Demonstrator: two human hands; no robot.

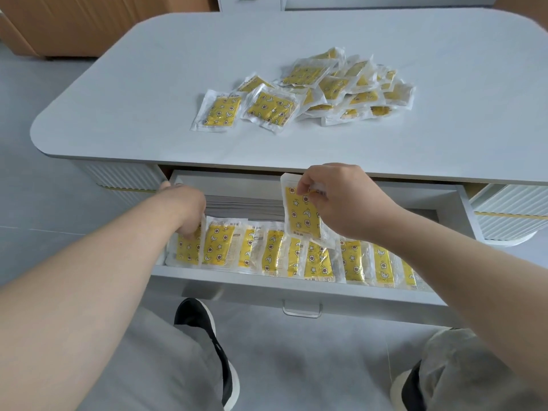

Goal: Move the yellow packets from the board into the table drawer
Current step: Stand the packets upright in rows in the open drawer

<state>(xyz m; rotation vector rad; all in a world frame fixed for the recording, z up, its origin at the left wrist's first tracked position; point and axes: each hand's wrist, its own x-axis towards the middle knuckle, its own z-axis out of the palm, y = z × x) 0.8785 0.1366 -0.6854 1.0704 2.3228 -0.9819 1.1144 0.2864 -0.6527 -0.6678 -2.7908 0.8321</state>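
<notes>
Pale grey floor surrounds a low white table, seen from above by a seated person. Brown cardboard boxes (59,22) stand at the far left. Beneath the white rounded table top (148,84), the open white drawer (267,280) stands pulled out toward the viewer.

At the drawer's left end, the left hand (189,215) reaches down onto the leftmost packet (187,250) of a row of yellow packets (317,259). These lean one against the next along the near wall. The fingers are hidden under the hand, so it cannot be told whether it grasps that packet or only steadies it. Behind the row lies a stack of grey sheets (246,207).

Right of centre, the right hand (344,200) pinches a yellow star-printed packet in clear wrap (301,215) near its upper edge, between thumb and fingertips. It holds the packet upright just above the row. On the table top, far and right of centre, lies a loose pile of yellow packets (341,87), with two a little apart at its left.

The step in hand appears to be filing a packet into the drawer, with much of the task left. The next move likely calls for lowering the held packet into a gap in the row, then letting go. The crowded row leaves little room, and neighbouring packets may tip or buckle. A metal handle (302,311) and a black shoe (204,330) show below the drawer.
</notes>
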